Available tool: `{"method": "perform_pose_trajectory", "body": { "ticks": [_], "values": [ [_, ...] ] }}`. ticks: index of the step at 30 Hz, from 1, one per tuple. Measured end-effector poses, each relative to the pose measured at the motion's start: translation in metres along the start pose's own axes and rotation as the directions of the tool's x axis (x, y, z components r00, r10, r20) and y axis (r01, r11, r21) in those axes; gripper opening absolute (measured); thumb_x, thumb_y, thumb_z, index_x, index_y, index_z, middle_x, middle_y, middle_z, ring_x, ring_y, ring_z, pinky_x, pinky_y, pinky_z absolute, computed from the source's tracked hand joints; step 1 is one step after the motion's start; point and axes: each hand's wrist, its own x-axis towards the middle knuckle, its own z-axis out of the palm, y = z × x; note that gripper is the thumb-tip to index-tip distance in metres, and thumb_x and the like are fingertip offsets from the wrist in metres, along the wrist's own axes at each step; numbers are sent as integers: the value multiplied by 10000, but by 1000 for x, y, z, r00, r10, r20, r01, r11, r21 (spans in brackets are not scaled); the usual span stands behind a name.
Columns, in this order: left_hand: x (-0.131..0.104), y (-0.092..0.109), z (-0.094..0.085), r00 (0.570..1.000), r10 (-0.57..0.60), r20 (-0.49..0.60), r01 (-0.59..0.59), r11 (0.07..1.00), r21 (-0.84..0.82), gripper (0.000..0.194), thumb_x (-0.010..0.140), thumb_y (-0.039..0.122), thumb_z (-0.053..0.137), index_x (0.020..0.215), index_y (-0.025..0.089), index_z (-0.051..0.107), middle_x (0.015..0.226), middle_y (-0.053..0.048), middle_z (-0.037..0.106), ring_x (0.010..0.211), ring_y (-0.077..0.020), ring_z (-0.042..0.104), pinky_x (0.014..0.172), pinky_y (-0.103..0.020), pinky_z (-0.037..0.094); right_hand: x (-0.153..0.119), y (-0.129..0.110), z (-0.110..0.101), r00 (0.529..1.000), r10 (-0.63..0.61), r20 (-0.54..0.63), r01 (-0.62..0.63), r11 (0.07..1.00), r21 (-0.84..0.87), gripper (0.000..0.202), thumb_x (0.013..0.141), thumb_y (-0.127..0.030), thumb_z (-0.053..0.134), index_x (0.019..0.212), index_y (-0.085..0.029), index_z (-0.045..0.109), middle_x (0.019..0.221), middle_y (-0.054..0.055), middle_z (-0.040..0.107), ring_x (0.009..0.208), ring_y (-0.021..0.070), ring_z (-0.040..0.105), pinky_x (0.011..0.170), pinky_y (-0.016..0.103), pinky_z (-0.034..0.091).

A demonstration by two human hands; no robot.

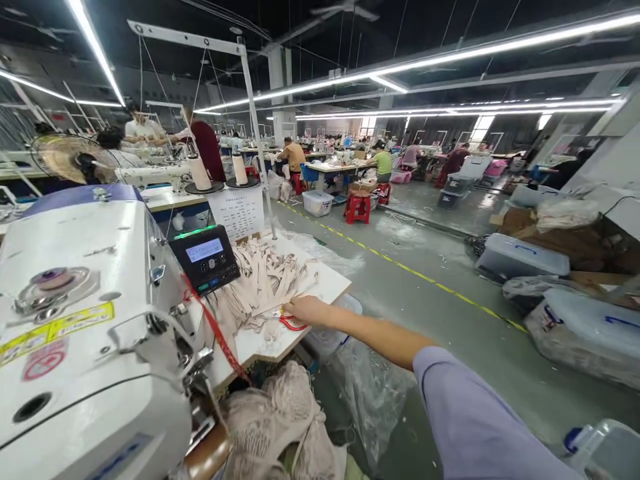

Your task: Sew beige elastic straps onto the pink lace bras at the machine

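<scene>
My right hand (pixel 306 311) is stretched out over the near edge of the white table (pixel 327 283), its fingers closed on a pair of red-handled scissors (pixel 292 325). The red handle loops show just below the fingers. Beside them lies a loose heap of beige fabric strips (pixel 260 277). My left hand is not in view. At the left stands a white sewing machine (pixel 90 280), with a red ribbon (pixel 217 333) hanging along its side and a lit control panel (pixel 205 259) behind it.
Below the table hangs a bundle of beige fabric (pixel 285 420). Thread cones (pixel 199 173) stand behind the panel. Plastic bins (pixel 523 257) line the right side. A yellow line (pixel 395 260) crosses the floor. Several people sit at machines farther back, near a red stool (pixel 357 207).
</scene>
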Motion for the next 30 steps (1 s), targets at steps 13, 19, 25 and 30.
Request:
{"method": "perform_pose_trajectory", "body": {
  "ticks": [13,19,25,30],
  "values": [
    [-127,-35,-63,836,-548,35,359,498,-789,457,691,610,713,770,168,625,697,-5,627,630,-130,550,612,-234,444,-171,-74,22,816,-416,402,221,867,447,327,779,-235,634,1105,-240,605,1027,75,719,751,199,702,620,304,589],
    [-129,-30,-59,873,-485,48,338,534,-775,413,750,573,679,793,164,640,712,-13,629,656,-134,548,644,-237,442,-174,-109,45,846,-441,301,276,844,461,266,830,-244,589,1092,-208,625,1028,114,710,896,239,712,698,351,614],
    [-132,-29,-63,917,-384,-109,287,823,-490,295,863,441,503,804,185,639,770,-27,659,754,-189,567,713,-278,454,-163,-117,57,804,-464,372,223,815,536,308,848,-234,602,1155,-215,631,1106,118,710,989,243,700,793,369,611],
    [-133,-34,-61,903,-427,-57,335,780,-529,233,854,373,464,761,192,580,706,5,554,671,-153,486,621,-245,384,-164,-106,58,778,-455,432,138,796,590,254,889,-229,576,1137,-235,629,1048,81,739,898,205,722,745,312,610]
  ]
}}
